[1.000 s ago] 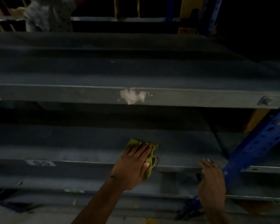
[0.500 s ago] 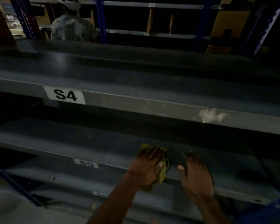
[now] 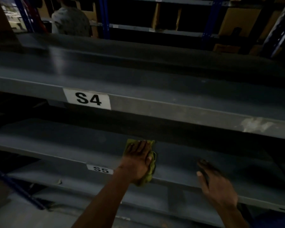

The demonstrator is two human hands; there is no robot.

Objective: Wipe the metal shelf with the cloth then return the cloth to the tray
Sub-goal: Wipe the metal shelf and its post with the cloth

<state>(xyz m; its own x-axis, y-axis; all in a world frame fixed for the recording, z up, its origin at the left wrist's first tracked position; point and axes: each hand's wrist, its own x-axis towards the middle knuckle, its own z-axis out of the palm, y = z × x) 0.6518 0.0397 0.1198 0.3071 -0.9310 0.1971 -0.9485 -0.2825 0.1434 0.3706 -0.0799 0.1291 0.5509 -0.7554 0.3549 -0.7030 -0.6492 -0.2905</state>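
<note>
My left hand (image 3: 137, 159) presses flat on a yellow-green cloth (image 3: 152, 170) that lies on the grey metal shelf (image 3: 72, 145) labelled S5, near its front edge. The cloth shows around my fingertips and along the thumb side, and part of it hangs over the lip. My right hand (image 3: 215, 183) rests palm down on the same shelf to the right, fingers apart, holding nothing. No tray is in view.
The S4 shelf (image 3: 171, 83) runs just above, with a scuffed pale patch (image 3: 253, 124) on its front beam. A blue upright (image 3: 18, 188) stands at lower left. Behind the rack sits a person (image 3: 71, 22), with cardboard boxes (image 3: 240, 18) at the back right.
The cloth and my left hand have slid left along the S5 shelf. My right hand came close beside the cloth, then fell behind to the right. My view turned left.
</note>
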